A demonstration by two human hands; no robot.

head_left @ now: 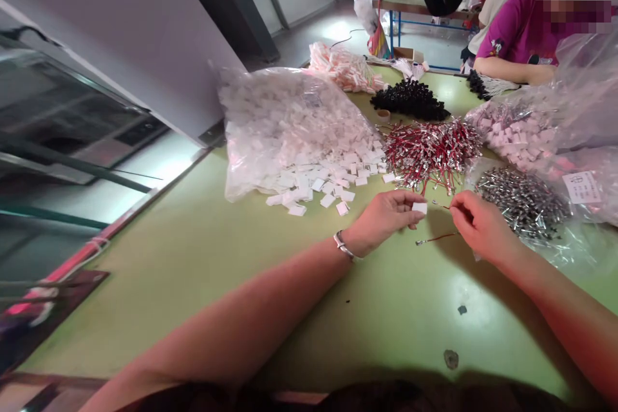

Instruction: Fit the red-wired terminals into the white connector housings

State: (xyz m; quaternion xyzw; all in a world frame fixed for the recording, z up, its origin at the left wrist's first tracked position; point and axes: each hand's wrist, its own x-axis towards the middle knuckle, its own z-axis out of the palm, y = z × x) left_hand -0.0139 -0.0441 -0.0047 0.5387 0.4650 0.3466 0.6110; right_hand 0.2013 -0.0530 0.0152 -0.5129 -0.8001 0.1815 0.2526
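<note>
My left hand pinches a small white plastic connector housing between thumb and fingers. Just to its right, my right hand is closed on a short red wire, whose metal terminal points toward the housing with a small gap between them. Below, a second red wire with a terminal extends left from near my right hand; whether the hand holds it too I cannot tell. Behind both hands lies a heap of red wires with metal terminals. Loose white housings lie left of my left hand.
A large clear bag of white housings spills onto the green table. Small metal parts lie in a bag at right, near another bag of pale pieces. Black connectors are piled behind. A person in a purple shirt sits across.
</note>
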